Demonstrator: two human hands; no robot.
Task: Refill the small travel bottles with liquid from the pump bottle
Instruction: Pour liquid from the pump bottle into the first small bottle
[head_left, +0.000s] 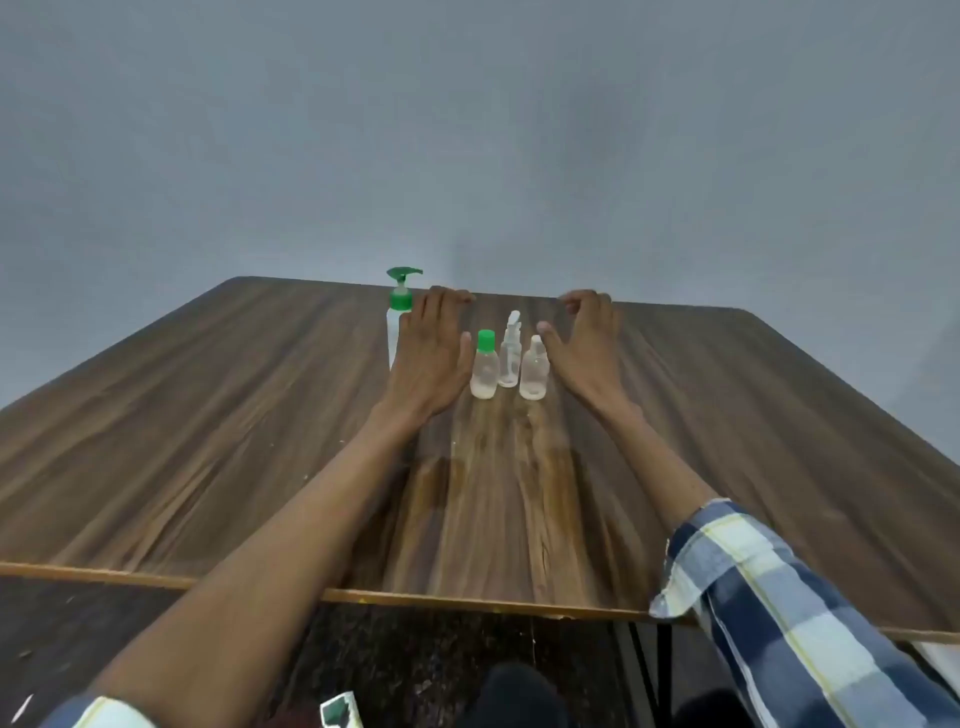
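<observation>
Three travel bottles (506, 364) — between both hands.

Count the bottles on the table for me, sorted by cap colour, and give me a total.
Green-topped: 2, the pump bottle and the green-capped travel bottle.
Clear or white-topped: 2, the spray travel bottle and the clear-capped travel bottle.
Total: 4 bottles on the table.
</observation>
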